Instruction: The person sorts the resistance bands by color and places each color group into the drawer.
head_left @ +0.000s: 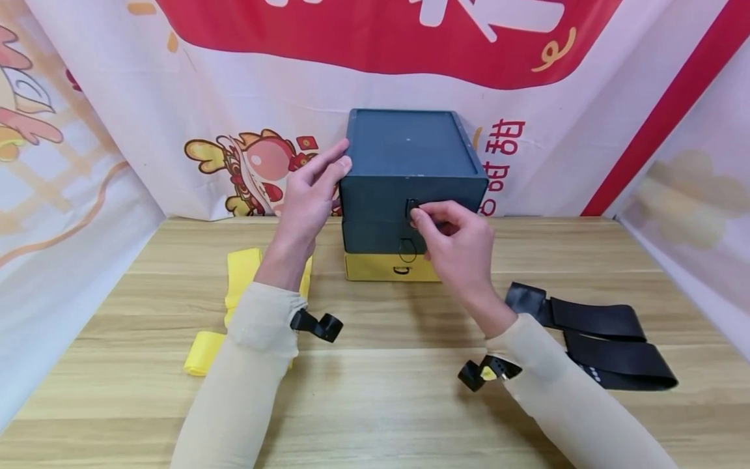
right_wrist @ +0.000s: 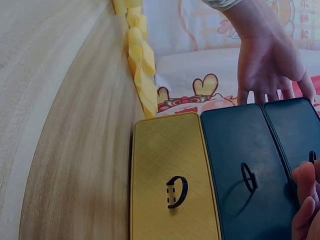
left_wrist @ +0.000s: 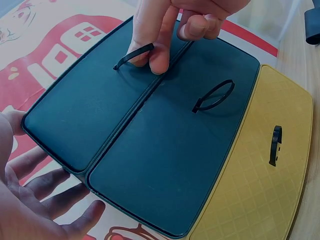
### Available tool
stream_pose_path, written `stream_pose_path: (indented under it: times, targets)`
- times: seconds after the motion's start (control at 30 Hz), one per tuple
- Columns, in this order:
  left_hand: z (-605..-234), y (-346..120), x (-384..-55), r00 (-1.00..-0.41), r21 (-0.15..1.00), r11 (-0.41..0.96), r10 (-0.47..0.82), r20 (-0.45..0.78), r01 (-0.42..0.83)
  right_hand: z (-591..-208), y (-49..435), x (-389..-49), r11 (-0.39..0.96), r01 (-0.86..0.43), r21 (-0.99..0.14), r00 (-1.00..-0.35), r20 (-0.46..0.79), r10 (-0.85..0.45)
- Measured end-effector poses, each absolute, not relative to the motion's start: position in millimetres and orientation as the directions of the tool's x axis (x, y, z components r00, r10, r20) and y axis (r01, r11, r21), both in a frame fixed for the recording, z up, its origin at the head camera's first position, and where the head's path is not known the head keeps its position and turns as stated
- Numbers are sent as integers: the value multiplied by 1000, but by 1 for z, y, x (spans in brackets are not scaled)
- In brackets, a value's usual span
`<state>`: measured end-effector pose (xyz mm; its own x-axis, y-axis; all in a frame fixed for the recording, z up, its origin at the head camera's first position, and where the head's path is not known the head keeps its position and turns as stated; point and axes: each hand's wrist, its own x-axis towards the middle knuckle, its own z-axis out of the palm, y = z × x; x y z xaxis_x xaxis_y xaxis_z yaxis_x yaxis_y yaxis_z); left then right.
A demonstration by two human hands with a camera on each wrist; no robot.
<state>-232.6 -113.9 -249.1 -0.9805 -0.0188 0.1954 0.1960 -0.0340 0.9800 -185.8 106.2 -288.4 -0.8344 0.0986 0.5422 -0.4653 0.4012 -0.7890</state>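
Note:
A stack of small drawers stands against the back cloth: two dark teal drawers (left_wrist: 150, 155) above a yellow drawer (right_wrist: 167, 135). Each front carries a black loop handle. With thumb and forefinger, my right hand (head_left: 459, 241) pinches the top drawer's loop handle (head_left: 412, 207); its other fingers are curled. My left hand (head_left: 307, 198) rests against the left side of the stack near the top, its fingers extended and spread. The middle loop handle (left_wrist: 215, 97) and the yellow drawer's handle (left_wrist: 275, 145) hang untouched. All drawer fronts look closed.
Folded yellow strips (head_left: 241, 270) lie on the wooden table (head_left: 375, 404) left of the stack, partly behind my left forearm. Black bands (head_left: 597, 319) lie on the right, beside my right forearm. A printed cloth (head_left: 281, 85) hangs behind the stack.

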Motion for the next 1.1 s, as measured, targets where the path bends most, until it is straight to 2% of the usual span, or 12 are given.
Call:
stream_pose_path:
  times: [0.2, 0.4, 1.1]
  targets:
    - [-249, -114, -232, -980, 979, -26, -18, 201, 201, -285, 109, -185, 351, -464, -813, -853, 517, 71]
    - [-248, -114, -232, -982, 982, -29, -24, 188, 188, -281, 111, -181, 372, -429, -823, -874, 482, 57]
    - [-249, -114, -233, -981, 981, -14, -23, 194, 195, -278, 119, -177, 365, -411, -835, -891, 453, 34]
